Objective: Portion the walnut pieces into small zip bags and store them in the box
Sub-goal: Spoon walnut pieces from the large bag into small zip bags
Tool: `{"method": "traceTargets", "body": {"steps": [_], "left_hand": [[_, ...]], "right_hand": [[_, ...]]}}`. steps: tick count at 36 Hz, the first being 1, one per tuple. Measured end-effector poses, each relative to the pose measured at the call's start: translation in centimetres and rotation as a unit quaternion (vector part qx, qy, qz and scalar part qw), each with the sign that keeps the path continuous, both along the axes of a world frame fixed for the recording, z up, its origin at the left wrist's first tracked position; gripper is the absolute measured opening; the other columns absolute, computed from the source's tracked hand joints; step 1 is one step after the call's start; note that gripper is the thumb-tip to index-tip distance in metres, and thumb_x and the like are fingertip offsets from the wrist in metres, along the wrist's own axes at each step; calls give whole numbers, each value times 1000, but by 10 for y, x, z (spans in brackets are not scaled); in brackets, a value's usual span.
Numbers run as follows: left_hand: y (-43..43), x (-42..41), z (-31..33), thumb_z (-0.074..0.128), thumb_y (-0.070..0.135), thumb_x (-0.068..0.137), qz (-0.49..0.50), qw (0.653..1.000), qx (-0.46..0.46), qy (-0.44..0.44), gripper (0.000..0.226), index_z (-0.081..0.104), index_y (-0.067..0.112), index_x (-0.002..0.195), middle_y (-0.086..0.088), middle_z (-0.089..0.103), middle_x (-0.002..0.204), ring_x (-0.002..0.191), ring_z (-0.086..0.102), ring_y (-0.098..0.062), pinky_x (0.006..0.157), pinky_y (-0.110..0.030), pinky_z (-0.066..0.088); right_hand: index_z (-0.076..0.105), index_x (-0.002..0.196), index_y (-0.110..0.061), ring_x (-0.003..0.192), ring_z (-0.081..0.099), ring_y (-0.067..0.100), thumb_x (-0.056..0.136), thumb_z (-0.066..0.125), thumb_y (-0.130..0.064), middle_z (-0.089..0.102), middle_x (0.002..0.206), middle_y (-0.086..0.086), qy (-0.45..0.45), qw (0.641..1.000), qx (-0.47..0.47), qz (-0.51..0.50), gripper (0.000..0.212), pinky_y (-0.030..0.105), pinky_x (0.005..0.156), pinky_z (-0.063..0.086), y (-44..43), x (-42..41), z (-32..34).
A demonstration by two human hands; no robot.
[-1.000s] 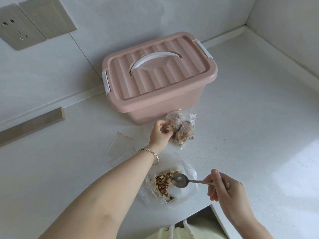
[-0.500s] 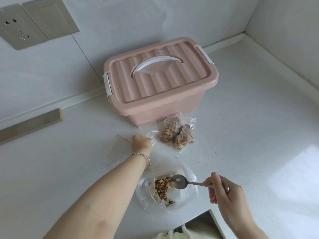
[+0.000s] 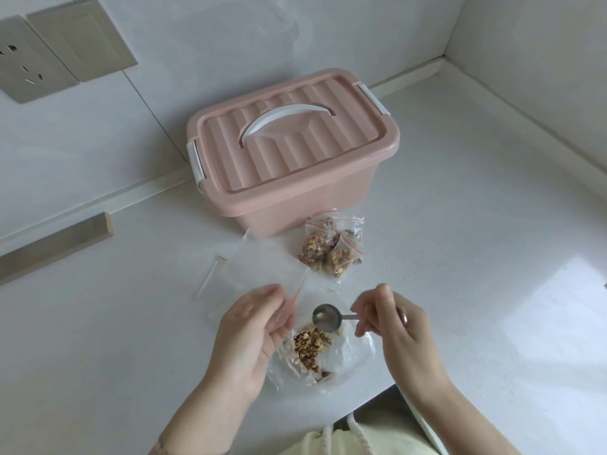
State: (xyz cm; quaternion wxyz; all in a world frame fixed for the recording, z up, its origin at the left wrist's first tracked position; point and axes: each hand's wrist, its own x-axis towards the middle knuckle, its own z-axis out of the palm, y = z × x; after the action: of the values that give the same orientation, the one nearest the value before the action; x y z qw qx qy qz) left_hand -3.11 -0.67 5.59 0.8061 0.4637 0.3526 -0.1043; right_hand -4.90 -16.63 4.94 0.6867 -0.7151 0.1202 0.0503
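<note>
**A:** how many cameras were on this one? and where was it looking from?

**B:** just the one, worn on the head. It looked forward and steeply down at the white counter [image 3: 460, 257], close enough that both hands filled the bottom of the frame, left hand [image 3: 253, 326] and right hand [image 3: 394, 326]. Wide lens, so the wall lines bent a bit.

**A:** which way was it facing?

**B:** toward the back wall and the corner at upper right. The pink box [image 3: 292, 159] sat mid-frame against the wall, wall socket [image 3: 29, 67] top left. No second view, so nothing overlapped
</note>
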Motion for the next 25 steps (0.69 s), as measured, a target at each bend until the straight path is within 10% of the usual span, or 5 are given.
{"method": "traceTargets", "body": {"steps": [17,25], "left_hand": [[-26,-27,3,61,-12,79,-85,968,177,-157,18,55,5,77,2,63,55,53,63,-9,53,-15,48],[-24,-39,-12,69,-5,75,-85,952,241,-169,55,45,33,108,-3,67,93,83,68,-21,73,-28,54]], "right_hand": [[73,66,-16,51,51,6,73,68,-23,65,55,-1,48,993,106,-9,12,10,52,40,19,-19,8],[70,71,-7,41,52,-3,85,61,-5,63,48,-2,72,995,66,-1,16,5,48,39,15,-22,8]]}}
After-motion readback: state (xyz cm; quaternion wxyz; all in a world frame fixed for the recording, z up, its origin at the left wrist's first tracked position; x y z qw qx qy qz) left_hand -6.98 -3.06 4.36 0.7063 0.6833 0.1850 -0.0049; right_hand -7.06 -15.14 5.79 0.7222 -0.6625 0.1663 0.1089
